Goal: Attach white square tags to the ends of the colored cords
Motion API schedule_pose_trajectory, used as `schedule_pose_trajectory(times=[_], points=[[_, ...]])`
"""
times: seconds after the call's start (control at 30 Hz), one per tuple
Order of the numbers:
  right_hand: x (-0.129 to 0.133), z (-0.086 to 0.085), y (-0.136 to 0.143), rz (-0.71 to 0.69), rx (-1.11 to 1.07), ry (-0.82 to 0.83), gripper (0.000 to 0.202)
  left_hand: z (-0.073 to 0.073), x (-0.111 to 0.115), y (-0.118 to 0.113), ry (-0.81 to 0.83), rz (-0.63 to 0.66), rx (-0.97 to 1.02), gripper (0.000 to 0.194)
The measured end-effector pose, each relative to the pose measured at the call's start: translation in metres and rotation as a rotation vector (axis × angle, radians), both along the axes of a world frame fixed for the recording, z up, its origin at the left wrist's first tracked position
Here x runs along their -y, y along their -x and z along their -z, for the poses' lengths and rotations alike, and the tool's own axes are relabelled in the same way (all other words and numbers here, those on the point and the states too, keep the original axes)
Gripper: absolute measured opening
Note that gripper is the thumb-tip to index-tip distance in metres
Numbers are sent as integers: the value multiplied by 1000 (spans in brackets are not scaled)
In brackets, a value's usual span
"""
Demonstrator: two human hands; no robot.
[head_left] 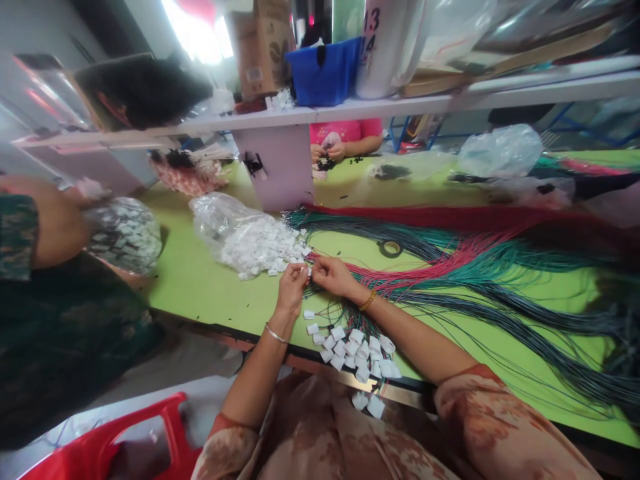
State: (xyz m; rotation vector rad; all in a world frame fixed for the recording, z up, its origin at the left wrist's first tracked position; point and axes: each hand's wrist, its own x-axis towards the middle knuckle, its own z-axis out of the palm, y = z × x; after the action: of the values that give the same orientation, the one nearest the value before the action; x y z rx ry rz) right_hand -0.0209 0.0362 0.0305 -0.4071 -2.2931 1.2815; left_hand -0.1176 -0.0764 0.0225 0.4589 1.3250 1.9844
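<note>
Near the middle of the frame, the left grip (pixel 291 288) pinches a small white connector (pixel 308 271) between its fingertips. Just beside it, the right grip (pixel 334 276) has its fingers drawn together at the connector; whether they grasp a wire cannot be told. A bangle (pixel 276 333) circles the left wrist, and a yellow bracelet (pixel 369 301) the right.

Just above and left of the grips, a heap of white connectors (pixel 260 248) spills from a clear bag (pixel 213 212) onto the green surface (pixel 187 290). Below the right forearm, a cluster of white housings (pixel 356 350) on wires lies at the near edge, two of them hanging past it. Red wires (pixel 423 274), green wires (pixel 530 261) and black wires (pixel 543 315) sweep across to the right of the frame, with a tape roll (pixel 383 249) among them, right of centre.

At the left edge shows another person's camouflage sleeve (pixel 17 233), near a bag of white pieces (pixel 125 233). At upper centre, a blue bin (pixel 325 75) stands on a shelf (pixel 405 105); beneath it, a co-worker in pink (pixel 345 130) handles small dark pieces (pixel 326 164). A red chair (pixel 176 427) occupies the lower left.
</note>
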Motion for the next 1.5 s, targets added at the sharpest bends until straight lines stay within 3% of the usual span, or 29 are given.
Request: schedule_pose_trajectory(times=[0.13,0.3,0.43,0.53,0.63,0.83,0.97,1.2,1.33,1.5], points=[[1,5,1,-63,-28,-31,17,3,0,-4,19,-74,0,37],[8,7,-2,-31,45,-115,19,4,3,-5,42,-72,-50,32],[-10,3,-3,-90,90,-106,27,6,5,-1,92,-105,-39,23],[-31,-3,-4,20,293,-264,23,6,7,5,126,-123,-19,19],[-38,-9,-4,28,507,-480,15,5,8,7,146,-112,4,19],[-31,-11,-7,49,583,-618,30,5,7,4,135,-96,19,19],[-35,-9,-9,77,508,-563,27,3,7,2,115,-82,21,20],[-36,-10,13,-40,256,-273,21,-1,8,-1,74,-52,43,21],[-47,-23,15,21,355,-323,12,0,9,-1,59,-47,45,23],[-53,-43,10,-76,244,-62,20,0,10,-2,41,-27,38,24]])
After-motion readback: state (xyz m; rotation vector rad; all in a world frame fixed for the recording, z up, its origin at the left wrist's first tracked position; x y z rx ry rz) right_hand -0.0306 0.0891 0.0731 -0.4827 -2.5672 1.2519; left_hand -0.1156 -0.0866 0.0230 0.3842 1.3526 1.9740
